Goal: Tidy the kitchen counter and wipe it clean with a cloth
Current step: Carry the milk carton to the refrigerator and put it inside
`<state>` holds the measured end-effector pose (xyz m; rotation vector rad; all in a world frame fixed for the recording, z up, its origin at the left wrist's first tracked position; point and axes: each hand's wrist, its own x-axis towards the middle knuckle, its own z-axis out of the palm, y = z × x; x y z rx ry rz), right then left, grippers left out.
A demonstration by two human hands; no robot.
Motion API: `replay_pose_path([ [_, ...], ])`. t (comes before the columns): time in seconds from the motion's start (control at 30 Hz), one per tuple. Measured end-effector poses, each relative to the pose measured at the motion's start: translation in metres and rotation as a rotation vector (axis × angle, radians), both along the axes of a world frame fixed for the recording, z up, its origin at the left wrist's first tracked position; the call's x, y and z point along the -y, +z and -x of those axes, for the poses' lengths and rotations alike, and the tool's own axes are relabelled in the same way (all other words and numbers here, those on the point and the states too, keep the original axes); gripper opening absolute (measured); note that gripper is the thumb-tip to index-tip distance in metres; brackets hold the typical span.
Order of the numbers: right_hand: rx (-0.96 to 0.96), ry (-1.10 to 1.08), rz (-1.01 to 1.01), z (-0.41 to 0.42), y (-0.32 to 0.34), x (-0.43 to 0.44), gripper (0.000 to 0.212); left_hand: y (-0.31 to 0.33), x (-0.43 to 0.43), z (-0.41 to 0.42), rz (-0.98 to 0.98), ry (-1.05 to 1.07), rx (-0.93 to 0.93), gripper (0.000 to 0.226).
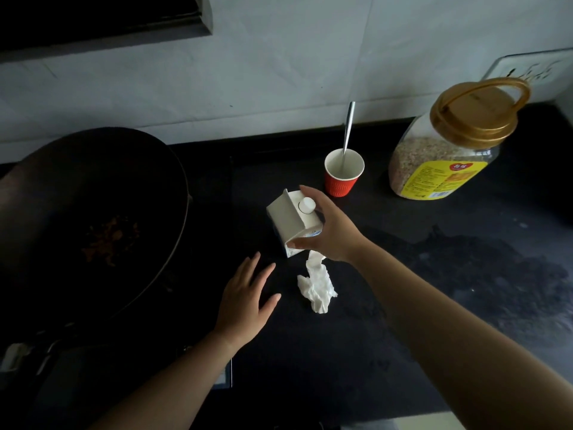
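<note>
A white milk carton [291, 223] with a round white cap stands in the middle of the black counter [310, 352]. My right hand [328, 231] grips it from the right, thumb low on its front and fingers over its top. A crumpled white tissue [317, 285] lies on the counter just below that hand. My left hand [246, 296] hovers flat over the counter left of the tissue, fingers straight and spread, holding nothing.
A red paper cup [342, 178] with a metal spoon [348, 125] in it stands behind the carton. A clear grain jar [446, 150] with a gold lid stands at the right. A large dark wok [86, 218] fills the left. A wet patch [496, 274] spreads on the counter's right.
</note>
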<state>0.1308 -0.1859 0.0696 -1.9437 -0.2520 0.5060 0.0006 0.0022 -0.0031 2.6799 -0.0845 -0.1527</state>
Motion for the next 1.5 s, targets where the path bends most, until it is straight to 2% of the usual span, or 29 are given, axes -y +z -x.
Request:
replay_pose_path([
  [0.2,0.040,-0.155,-0.013,0.024,-0.003,0.005,0.101,-0.002,-0.001,0.002,-0.009,-0.007,0.025,0.056],
  [0.47,0.121,-0.105,0.046,0.032,-0.002,0.014,0.098,-0.003,0.000,0.001,0.003,0.007,0.028,0.055],
  [0.67,0.114,-0.146,0.089,0.027,0.000,0.019,0.081,-0.005,0.001,0.002,-0.013,0.015,0.041,0.055],
  [0.83,0.097,-0.234,0.037,0.025,0.004,0.013,0.078,-0.003,0.002,0.003,-0.011,0.016,0.026,0.054],
  [1.1,0.181,-0.381,-0.016,0.050,0.022,0.029,0.075,0.005,0.004,-0.002,0.036,0.038,-0.053,0.054],
  [1.23,0.175,-0.457,-0.014,0.084,0.023,0.046,0.070,0.017,0.008,-0.006,0.135,0.131,-0.137,0.052],
  [1.37,0.165,-0.487,-0.029,0.120,0.028,0.069,0.065,0.036,0.025,0.005,0.390,0.365,-0.149,0.045],
  [1.5,0.138,-0.429,-0.033,0.160,0.033,0.102,0.064,0.051,0.052,0.046,0.572,0.484,-0.102,0.014],
])
